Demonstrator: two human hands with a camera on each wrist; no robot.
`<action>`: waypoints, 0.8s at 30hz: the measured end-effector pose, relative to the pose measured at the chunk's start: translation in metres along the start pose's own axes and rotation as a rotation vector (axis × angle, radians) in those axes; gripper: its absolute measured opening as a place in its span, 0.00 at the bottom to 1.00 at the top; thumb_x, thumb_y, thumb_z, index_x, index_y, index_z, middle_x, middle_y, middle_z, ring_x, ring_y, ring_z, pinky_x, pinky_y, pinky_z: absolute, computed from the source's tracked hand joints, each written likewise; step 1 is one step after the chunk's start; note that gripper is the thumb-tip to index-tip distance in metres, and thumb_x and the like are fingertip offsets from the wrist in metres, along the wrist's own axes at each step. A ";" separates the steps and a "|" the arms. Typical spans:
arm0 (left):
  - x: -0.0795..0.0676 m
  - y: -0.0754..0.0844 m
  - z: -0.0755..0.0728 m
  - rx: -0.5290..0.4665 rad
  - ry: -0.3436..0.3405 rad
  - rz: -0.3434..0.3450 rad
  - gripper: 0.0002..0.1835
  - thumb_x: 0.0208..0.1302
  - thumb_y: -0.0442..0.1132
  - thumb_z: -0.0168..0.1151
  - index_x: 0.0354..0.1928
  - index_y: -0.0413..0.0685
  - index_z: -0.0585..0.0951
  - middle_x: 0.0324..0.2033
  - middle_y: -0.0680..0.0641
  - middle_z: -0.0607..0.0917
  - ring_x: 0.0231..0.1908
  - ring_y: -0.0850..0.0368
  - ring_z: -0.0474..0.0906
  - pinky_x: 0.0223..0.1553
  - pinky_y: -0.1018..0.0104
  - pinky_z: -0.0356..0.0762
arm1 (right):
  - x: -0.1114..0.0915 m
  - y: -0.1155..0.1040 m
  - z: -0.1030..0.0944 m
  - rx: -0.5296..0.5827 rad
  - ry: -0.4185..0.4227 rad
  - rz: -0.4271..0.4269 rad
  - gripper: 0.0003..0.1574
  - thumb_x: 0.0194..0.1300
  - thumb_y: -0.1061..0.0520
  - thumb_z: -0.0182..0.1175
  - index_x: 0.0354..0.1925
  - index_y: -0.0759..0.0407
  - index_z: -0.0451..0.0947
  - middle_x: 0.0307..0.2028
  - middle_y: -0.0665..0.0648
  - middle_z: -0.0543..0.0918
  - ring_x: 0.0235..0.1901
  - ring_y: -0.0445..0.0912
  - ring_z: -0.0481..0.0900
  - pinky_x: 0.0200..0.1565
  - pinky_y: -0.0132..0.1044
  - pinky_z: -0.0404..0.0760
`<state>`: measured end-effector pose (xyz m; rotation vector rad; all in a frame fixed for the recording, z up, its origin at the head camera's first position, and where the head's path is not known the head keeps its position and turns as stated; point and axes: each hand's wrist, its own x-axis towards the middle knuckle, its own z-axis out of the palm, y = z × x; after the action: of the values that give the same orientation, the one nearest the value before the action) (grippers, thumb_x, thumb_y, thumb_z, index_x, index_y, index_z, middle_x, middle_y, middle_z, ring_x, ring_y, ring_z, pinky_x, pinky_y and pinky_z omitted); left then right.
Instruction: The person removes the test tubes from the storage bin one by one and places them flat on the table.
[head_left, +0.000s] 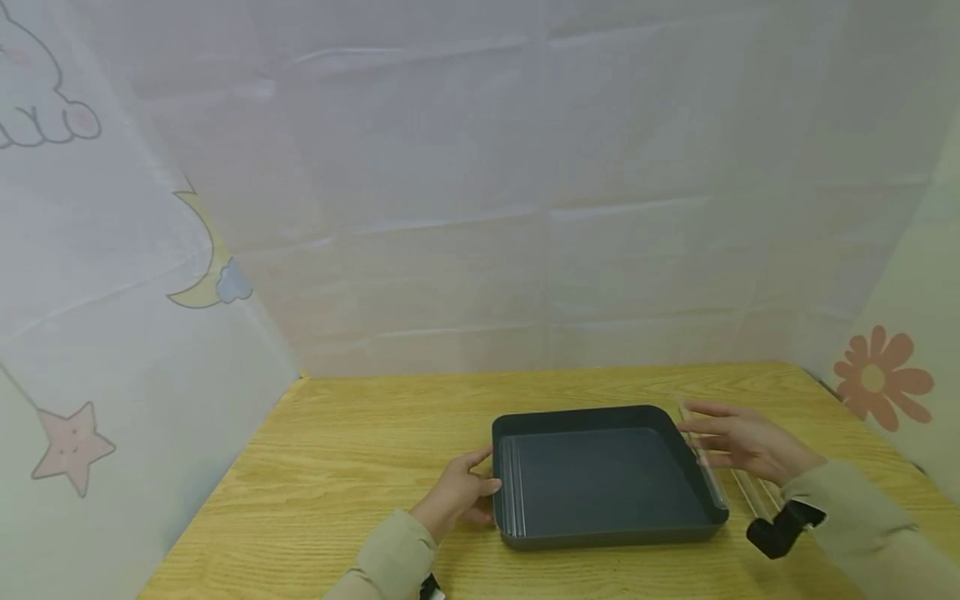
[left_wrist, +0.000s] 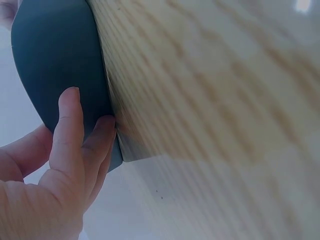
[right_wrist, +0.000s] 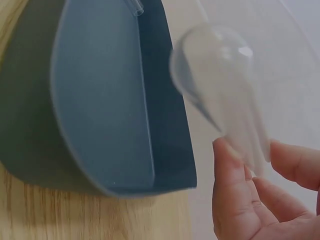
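A dark grey-blue rectangular tray [head_left: 611, 533] stands on the table in the head view. My left hand [head_left: 459, 492] grips its left side; in the left wrist view the fingers [left_wrist: 70, 120] lie against the outer wall, with the thumb partly hidden by the rim. Over the tray's right rim, my right hand [head_left: 750, 442] pinches a clear test tube [right_wrist: 215, 75] between thumb and fingers. Its rounded end points toward the wrist camera. Several clear tubes [head_left: 513, 492] lie side by side inside the tray along its left wall.
More clear tubes [head_left: 753, 493] lie on the wood-grain table [head_left: 360, 433] right of the tray, partly covered by my right hand and wrist. A pale cloth [head_left: 480, 250] hangs behind the table, and printed curtains stand at both sides.
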<state>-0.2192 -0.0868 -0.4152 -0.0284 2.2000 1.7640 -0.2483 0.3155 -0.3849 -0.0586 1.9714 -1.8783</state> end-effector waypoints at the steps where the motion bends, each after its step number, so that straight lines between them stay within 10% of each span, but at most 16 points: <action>1: 0.000 0.000 0.000 -0.001 -0.003 0.000 0.34 0.65 0.26 0.59 0.72 0.39 0.62 0.48 0.35 0.82 0.38 0.51 0.80 0.22 0.63 0.80 | -0.001 0.000 -0.001 -0.001 0.006 0.000 0.44 0.72 0.58 0.57 0.76 0.62 0.46 0.47 0.45 0.79 0.44 0.39 0.79 0.46 0.42 0.80; 24: -0.004 0.002 0.000 -0.002 -0.018 0.011 0.33 0.66 0.26 0.58 0.72 0.38 0.61 0.49 0.35 0.82 0.38 0.51 0.81 0.25 0.60 0.81 | -0.013 0.007 -0.030 0.001 0.018 0.007 0.31 0.73 0.58 0.55 0.70 0.49 0.59 0.43 0.39 0.80 0.43 0.37 0.80 0.44 0.40 0.81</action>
<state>-0.2160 -0.0874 -0.4119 -0.0013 2.1899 1.7650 -0.2442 0.3485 -0.3885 -0.0347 1.9798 -1.8824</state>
